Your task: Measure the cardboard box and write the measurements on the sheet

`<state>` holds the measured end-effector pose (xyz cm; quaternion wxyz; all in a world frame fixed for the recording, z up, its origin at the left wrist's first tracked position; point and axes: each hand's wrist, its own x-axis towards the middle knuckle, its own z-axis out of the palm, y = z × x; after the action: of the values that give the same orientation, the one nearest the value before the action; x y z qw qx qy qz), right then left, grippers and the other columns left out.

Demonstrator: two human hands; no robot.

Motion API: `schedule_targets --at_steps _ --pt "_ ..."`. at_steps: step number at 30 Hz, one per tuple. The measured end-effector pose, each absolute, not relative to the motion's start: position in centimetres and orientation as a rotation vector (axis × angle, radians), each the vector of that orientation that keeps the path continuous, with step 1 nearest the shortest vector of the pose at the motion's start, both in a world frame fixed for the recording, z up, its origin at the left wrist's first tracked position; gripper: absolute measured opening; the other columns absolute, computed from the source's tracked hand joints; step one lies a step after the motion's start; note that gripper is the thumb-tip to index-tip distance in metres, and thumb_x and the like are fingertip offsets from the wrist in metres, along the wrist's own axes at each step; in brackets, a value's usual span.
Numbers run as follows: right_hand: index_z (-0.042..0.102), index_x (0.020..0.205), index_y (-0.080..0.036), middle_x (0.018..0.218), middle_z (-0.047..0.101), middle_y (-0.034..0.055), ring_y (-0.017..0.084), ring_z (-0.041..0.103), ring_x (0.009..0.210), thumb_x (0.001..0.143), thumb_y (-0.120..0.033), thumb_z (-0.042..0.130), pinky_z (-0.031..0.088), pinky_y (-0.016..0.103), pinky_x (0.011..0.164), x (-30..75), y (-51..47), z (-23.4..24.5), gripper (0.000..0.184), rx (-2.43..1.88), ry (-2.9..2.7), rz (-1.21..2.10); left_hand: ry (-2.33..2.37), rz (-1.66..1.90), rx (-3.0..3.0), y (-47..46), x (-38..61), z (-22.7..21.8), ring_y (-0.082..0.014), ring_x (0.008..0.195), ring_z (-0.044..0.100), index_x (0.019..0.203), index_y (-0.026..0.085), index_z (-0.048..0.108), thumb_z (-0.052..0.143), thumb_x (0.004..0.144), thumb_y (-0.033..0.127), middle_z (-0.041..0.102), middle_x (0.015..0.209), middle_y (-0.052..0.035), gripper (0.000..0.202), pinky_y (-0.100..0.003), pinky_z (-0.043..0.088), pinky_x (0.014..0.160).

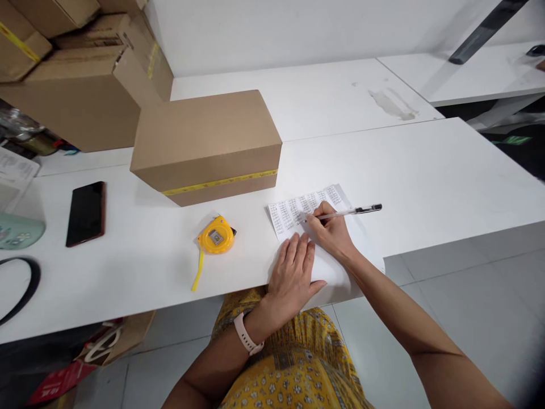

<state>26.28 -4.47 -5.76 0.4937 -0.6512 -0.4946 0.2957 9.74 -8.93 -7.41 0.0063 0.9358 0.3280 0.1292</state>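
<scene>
A sheet of paper (336,264) covered at the top with columns of small handwriting lies at the table's front edge, its lower part reaching over the edge. My right hand (330,230) grips a clear pen (351,212) with a black cap end, the tip hidden or close to the written rows. Flat on the paper's left side rests my left hand (293,272), fingers stretched out and pointing away from me. To the left, a yellow tape measure (217,236) sits on the table with a short length of tape pulled out.
Behind the tape measure stands a closed cardboard box (208,133) with yellow tape. Larger cardboard boxes (85,91) are stacked at the back left. A phone (86,214), a pale green cup (21,230) and a black ring-shaped band (32,289) lie left on the white table (149,250).
</scene>
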Motion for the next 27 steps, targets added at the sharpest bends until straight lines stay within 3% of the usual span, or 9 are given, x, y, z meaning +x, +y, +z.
schedule_targets --at_steps 27 --pt "0.043 0.066 -0.024 0.057 0.038 -0.0067 0.011 0.035 0.055 0.079 -0.026 0.063 0.028 0.029 0.053 26.51 -4.42 -5.89 0.024 -1.609 -1.185 0.688 1.014 0.367 2.903 -8.94 9.71 -7.62 -0.0357 0.149 0.04 0.15 0.003 0.047 0.059 0.093 0.066 0.048 0.158 -0.0211 0.086 -0.048 0.032 0.124"
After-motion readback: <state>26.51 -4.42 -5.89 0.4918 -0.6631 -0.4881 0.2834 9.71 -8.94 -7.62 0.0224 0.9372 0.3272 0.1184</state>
